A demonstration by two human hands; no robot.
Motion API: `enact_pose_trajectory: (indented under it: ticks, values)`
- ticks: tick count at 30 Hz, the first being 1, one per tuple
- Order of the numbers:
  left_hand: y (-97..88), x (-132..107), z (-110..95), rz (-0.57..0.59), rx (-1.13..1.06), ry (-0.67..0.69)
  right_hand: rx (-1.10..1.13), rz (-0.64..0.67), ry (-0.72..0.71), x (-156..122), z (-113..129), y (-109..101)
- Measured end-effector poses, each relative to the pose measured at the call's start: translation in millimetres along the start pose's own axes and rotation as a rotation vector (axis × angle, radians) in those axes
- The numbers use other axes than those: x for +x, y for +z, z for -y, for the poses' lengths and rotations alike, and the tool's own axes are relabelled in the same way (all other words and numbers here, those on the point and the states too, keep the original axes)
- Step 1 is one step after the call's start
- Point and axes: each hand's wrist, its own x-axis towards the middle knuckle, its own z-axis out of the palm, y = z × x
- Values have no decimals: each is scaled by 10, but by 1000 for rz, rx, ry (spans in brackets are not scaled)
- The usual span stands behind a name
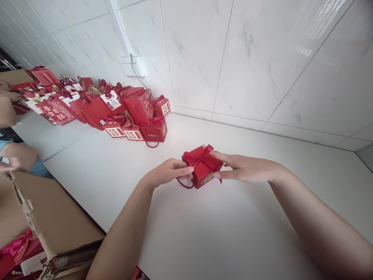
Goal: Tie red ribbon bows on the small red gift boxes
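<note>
A small red gift box (204, 175) with a red ribbon bow (199, 157) on top sits on the white table (221, 233) in the middle of the view. My left hand (167, 172) pinches the bow's left loop and touches the box's left side. My right hand (241, 167) grips the box's right side, thumb low on its front and fingers at the bow's right loop. A thin red cord loop hangs below the box at its left.
Several finished red gift boxes and bags (116, 111) are piled along the marble wall at the far left. An open cardboard carton (49, 225) stands at the lower left. Another person's arm (16, 155) shows at the left edge. A wall socket (133, 66) sits above the pile.
</note>
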Motion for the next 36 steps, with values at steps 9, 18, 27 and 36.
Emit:
enact_pose_trajectory:
  ticks: [9,18,27,36]
  values:
    - [-14,24,25,-95,-45,52,-8,-17,57,0,-62,-38]
    - [-15,-63,-78,23,5,35,-301,-85,275,-159,12,104]
    - [-278,-315,-73,-184,270,-70,-219,8,69,-100,128,197]
    - [251,-61,-200,-496,316,241,-312,-60,91,-58,105,297]
